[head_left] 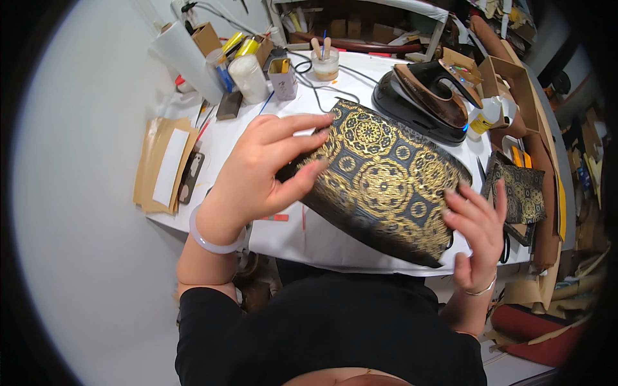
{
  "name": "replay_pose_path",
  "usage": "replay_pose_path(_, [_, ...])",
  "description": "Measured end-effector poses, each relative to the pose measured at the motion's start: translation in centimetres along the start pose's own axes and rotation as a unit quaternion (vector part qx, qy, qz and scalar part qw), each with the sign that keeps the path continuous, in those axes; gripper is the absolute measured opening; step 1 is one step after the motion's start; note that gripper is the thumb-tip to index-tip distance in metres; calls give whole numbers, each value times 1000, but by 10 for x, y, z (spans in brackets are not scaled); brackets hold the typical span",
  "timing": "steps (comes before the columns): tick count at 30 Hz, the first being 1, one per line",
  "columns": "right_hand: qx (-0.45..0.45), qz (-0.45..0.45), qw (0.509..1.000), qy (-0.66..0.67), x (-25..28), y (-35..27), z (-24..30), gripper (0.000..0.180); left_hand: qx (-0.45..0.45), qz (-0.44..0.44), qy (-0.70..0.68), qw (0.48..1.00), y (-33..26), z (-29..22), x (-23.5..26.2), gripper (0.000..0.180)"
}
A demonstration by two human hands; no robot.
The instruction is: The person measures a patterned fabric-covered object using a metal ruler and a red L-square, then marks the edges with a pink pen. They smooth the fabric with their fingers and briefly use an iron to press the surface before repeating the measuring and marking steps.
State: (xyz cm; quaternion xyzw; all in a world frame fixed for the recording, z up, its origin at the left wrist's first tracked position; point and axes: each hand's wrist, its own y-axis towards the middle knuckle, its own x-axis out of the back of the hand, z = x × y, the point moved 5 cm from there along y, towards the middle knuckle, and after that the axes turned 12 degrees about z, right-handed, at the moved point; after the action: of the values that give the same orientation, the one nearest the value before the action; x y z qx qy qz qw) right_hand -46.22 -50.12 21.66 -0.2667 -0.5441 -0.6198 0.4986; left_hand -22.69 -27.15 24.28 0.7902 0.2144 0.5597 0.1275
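A board-like piece covered in black and gold brocade [386,180] is tilted over the table in front of me. Its medallion pattern faces up and its lower edge curves down. My left hand [264,164] grips the left end, with thumb and fingertips on the brocade. At the right end, my right hand [476,228] has its fingertips on the edge, slightly blurred. What lies under the piece is hidden.
An iron [431,100] rests on its black base just beyond the piece. Behind stand a jar with wooden-handled tools [325,64] and a white roll [187,61]. A phone [191,177] and brown paper [154,161] lie left. More brocade [523,193] lies right.
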Motion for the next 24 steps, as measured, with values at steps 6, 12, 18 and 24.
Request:
replay_pose_path(6, [-28,-78,994,66,-12,-5,-34,68,-35,0,-43,998,-44,-7,-9,35])
replay_pose_path(12, [0,-116,987,113,-22,-5,-47,69,-59,-114,-87,988,-54,6,-38,46])
replay_pose_path(18, [9,-115,988,102,-24,-3,-45,66,-85,-125,-86,985,-42,28,-45,67])
replay_pose_path(24, [8,-121,988,93,-23,0,-41,63,-114,-151,-158,969,-25,42,-43,59])
